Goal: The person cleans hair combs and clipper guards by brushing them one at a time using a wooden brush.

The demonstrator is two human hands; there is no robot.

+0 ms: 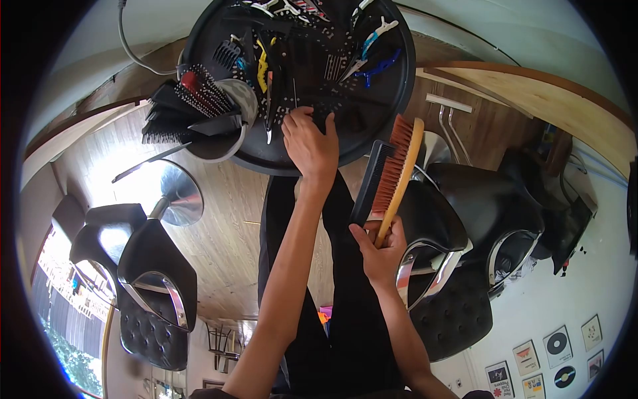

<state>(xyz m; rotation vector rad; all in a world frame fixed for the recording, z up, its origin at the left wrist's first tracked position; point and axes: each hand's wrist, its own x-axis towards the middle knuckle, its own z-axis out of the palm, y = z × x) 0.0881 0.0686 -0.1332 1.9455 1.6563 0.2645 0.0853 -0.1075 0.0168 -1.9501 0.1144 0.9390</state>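
Note:
My left hand (310, 143) is over the near part of a round black tray (397, 100), thumb apart from the fingers, with nothing visibly held. Its fingertips are beside a thin metal pin-like rod (295, 92) on the tray; whether they touch it I cannot tell. Scissors (269, 120) lie just left of it. My right hand (385, 251) is closed around a wooden-handled bristle brush (405, 166) and a black comb (370, 183), side by side and pointing up, right of the tray.
Yellow clips (263, 66), a blue clip (382, 68) and a white-and-blue clip (373, 40) lie on the tray. A tub (219, 149) full of brushes stands at its left edge. Black salon chairs (156, 266) are on both sides, with a footrest (448, 103) on the right.

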